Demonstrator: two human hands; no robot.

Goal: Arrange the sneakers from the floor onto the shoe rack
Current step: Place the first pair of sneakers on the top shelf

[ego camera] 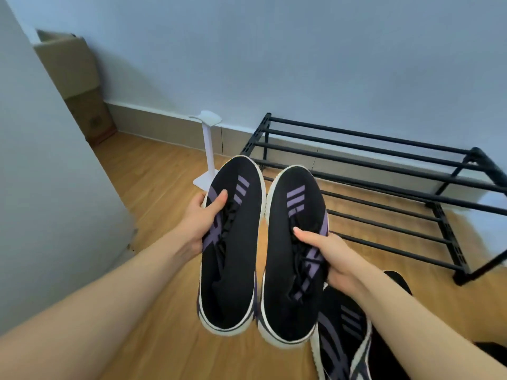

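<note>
Black metal-bar shoe rack bare; our left hand and right hand each grip black-purple knit sneaker short of it; third sneaker floored.

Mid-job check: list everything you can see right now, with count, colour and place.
Black knit sneakers with purple stripes and white soles, held: 2, left one, right one, side by side above the floor.
Matching sneaker: 1, on floor, lower right.
Black metal shoe rack: 1, against wall, no shoes on it.
White stand: 1, left of rack.
Brown cardboard boxes: stacked, far-left corner.
Wooden floor: tan.
Left hand: grips left sneaker.
Right hand: grips right sneaker.
</note>
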